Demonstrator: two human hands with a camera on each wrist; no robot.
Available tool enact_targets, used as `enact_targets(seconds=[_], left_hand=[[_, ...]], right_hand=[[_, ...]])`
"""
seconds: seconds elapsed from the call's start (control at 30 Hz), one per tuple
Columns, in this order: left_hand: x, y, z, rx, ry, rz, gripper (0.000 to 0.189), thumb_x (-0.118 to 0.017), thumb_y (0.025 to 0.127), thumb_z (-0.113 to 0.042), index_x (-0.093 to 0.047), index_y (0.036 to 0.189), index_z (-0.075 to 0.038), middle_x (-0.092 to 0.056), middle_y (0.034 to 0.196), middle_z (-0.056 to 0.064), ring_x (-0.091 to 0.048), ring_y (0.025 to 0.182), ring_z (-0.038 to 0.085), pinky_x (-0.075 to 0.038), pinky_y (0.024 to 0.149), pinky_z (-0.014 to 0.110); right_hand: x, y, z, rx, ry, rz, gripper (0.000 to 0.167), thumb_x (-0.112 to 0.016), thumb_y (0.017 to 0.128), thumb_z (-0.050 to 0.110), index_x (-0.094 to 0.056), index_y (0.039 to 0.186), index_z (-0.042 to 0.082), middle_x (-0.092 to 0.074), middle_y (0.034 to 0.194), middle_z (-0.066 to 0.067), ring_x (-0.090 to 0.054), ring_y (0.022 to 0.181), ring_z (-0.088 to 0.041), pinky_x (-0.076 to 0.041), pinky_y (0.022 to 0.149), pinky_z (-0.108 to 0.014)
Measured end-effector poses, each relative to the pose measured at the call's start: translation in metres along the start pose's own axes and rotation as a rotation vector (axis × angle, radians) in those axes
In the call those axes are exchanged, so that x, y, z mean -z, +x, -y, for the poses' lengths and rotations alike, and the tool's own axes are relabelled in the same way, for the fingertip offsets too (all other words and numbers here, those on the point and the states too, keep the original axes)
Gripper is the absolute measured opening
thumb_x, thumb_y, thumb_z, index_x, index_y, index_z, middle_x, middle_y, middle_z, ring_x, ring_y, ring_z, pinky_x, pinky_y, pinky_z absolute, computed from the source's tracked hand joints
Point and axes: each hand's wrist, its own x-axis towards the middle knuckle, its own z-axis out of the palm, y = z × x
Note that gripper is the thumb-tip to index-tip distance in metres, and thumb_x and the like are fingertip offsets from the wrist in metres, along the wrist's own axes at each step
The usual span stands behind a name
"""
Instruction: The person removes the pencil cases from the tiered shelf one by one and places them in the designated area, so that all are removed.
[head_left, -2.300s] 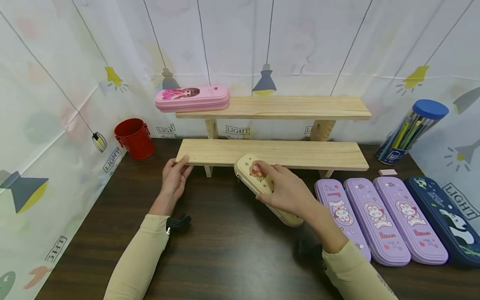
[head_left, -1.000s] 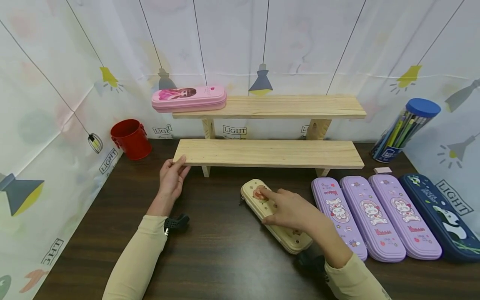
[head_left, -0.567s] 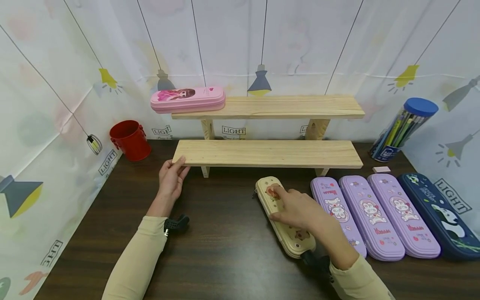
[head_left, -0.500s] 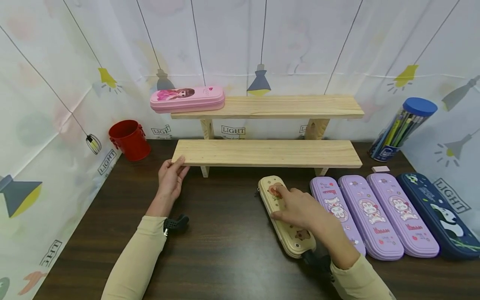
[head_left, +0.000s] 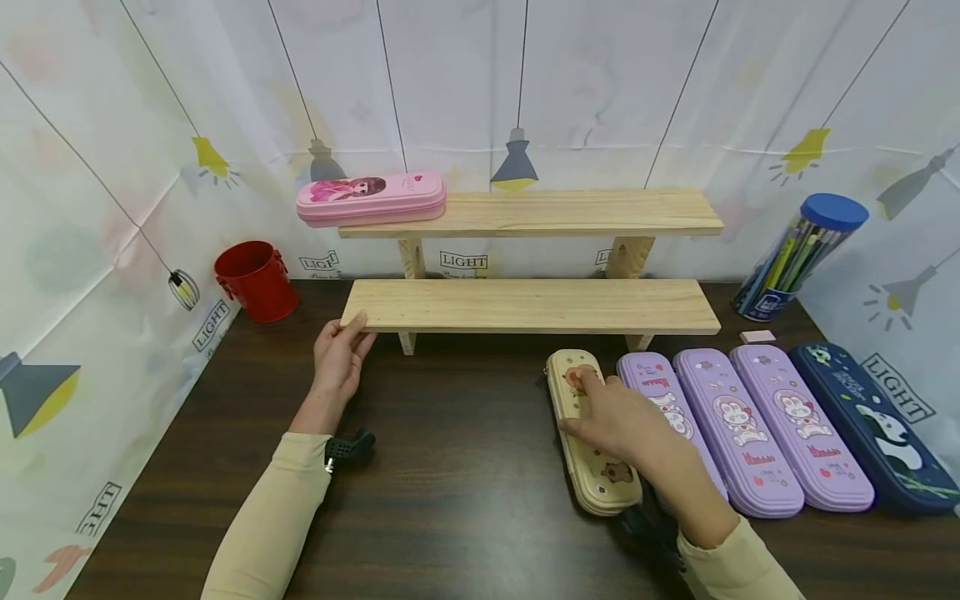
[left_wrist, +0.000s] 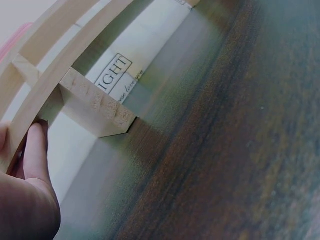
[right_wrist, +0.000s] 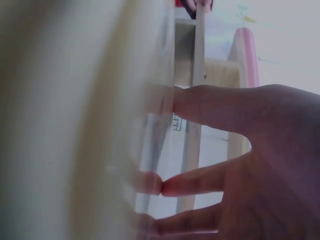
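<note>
In the head view, my right hand rests on a cream pencil case with small printed pictures, which lies on the dark table. The right wrist view shows straight fingers and a thumb touching the glossy top of the case, with their reflections in it. My left hand pinches the left front corner of the lower wooden shelf board, thumb on top and fingers underneath. The left wrist view shows those fingers under the board. Beside the cream case lies a purple pencil case, partly hidden by my right hand.
Two more purple pencil cases and a navy panda one line the right. A pink pencil case sits on the upper shelf. A red bucket, a pencil tub and an eraser stand around.
The cream pencil case has come away from the shelf's front edge, then moved right under my right hand, turning more upright in view beside the purple case. My left hand keeps its place.
</note>
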Motion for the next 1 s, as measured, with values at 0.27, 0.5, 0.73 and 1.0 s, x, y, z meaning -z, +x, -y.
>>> enact_targets(seconds=[0.27, 0.5, 0.73, 1.0], left_hand=[[0.0, 0.0, -0.001, -0.004, 0.018, -0.01, 0.025, -0.068, 0.094, -0.016, -0.049, 0.109, -0.011, -0.061, 0.118, 0.007, -0.071, 0.1, 0.01, -0.058, 0.089, 0.021], [0.0, 0.0, 0.001, 0.002, 0.011, -0.01, 0.024, -0.067, 0.095, -0.015, -0.049, 0.109, -0.011, -0.061, 0.118, 0.008, -0.072, 0.099, 0.01, -0.059, 0.088, 0.022], [0.001, 0.0, 0.002, -0.019, 0.019, 0.01, 0.022, -0.065, 0.096, -0.013, -0.047, 0.108, -0.009, -0.059, 0.117, 0.009, -0.072, 0.098, 0.01, -0.059, 0.088, 0.021], [0.001, -0.001, 0.001, -0.013, 0.016, -0.001, 0.021, -0.065, 0.096, -0.012, -0.048, 0.107, -0.01, -0.06, 0.117, 0.008, -0.072, 0.097, 0.01, -0.059, 0.087, 0.021]], right_hand=[[0.001, -0.005, -0.009, -0.046, -0.033, -0.045, 0.078, -0.073, 0.083, 0.05, -0.047, 0.137, -0.001, -0.059, 0.109, -0.035, -0.062, 0.079, -0.038, -0.053, 0.058, -0.053], [0.003, -0.006, -0.014, -0.054, -0.053, -0.049, 0.078, -0.074, 0.082, 0.051, -0.049, 0.136, -0.001, -0.057, 0.113, -0.036, -0.063, 0.085, -0.044, -0.053, 0.062, -0.056], [0.003, -0.006, -0.017, -0.035, -0.044, -0.062, 0.076, -0.073, 0.084, 0.05, -0.05, 0.134, -0.001, -0.057, 0.116, -0.037, -0.063, 0.089, -0.049, -0.053, 0.064, -0.059], [0.01, -0.004, -0.017, -0.002, -0.069, -0.095, 0.061, -0.071, 0.086, 0.05, -0.059, 0.125, 0.004, -0.062, 0.103, -0.024, -0.063, 0.08, -0.039, -0.052, 0.059, -0.053]])
